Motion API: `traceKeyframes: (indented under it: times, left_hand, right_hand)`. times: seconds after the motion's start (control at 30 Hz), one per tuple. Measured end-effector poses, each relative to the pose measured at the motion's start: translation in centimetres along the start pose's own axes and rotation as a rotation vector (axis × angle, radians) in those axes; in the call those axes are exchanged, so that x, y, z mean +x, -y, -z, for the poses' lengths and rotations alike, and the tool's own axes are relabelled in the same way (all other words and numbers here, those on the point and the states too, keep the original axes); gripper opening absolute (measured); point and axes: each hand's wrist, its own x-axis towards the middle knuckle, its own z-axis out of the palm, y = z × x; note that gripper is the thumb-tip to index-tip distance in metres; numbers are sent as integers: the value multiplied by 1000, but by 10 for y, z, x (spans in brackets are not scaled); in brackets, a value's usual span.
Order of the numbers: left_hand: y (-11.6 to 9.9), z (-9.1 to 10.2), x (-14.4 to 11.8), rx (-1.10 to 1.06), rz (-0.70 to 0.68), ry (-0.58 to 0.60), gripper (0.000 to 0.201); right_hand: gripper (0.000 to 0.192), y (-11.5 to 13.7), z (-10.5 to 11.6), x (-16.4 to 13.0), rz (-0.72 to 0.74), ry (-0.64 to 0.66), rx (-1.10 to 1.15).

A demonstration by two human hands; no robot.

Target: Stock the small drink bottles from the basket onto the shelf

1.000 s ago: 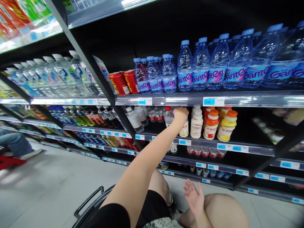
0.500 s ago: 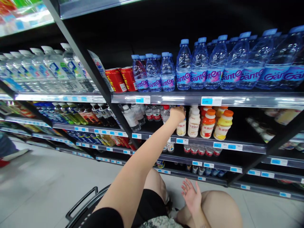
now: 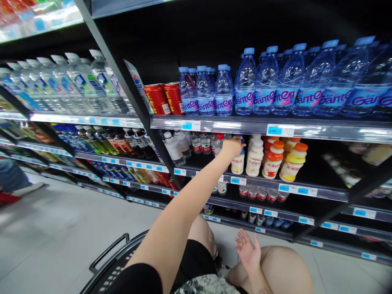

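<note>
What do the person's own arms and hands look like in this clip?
Both are bare: no gloves, rings, watch or markings show on the left hand or right hand. The left arm ends in a short black sleeve; the right forearm is uncovered.

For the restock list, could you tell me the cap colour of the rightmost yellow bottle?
Orange cap, head view.

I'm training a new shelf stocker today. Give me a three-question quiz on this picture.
1. True or false: the left hand reaches to the shelf that holds the cream bottles.
2. What rests open above the knee? A) right hand B) a bottle C) a can
3. Fill in: the water bottles on the shelf above have ___ caps.

Key: 1 true; 2 A; 3 blue
</note>
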Motion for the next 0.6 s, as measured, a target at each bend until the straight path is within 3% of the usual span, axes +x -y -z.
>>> traceKeyframes:
  times: [0.2, 0.6]
  left_hand:
    - [-4, -5, -2, -3, 26, -51, 53]
    - [1, 8, -4, 15, -17, 23, 56]
  right_hand:
    - [60, 1, -1, 0, -21, -8, 13]
    - [57, 1, -3, -1, -17, -26, 13]
